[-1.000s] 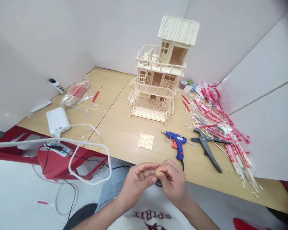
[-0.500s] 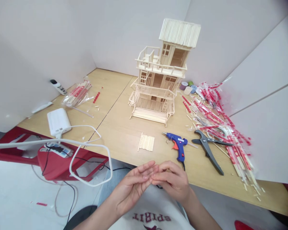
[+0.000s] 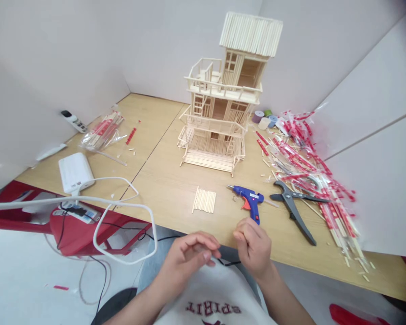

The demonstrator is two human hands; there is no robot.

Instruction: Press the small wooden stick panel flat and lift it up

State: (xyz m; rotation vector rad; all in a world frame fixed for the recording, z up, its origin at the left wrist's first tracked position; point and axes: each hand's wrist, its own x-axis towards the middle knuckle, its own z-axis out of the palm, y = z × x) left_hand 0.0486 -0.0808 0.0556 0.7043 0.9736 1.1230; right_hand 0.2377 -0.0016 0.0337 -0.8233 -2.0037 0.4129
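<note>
right hand (image 3: pixel 253 248) in front of the glue gun (image 3: pixel 253 204), curled tight; cannot tell whether anything is pinched. left hand (image 3: pixel 189 258) in front and left of the gun, loosely cupped, half spread. stick panel (image 3: pixel 205 201): flat on table (image 3: pixel 167 189), left of the gun. grey cutter (image 3: pixel 288 197): right of the gun. stick house (image 3: pixel 237 95): behind the gun.

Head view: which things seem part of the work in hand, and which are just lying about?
Likely part of the work:
small stick panel
stick model house
blue glue gun
dark cutters

Seemingly just lying about:
spools
red scrap on the floor
white power bank, though cabled
</note>
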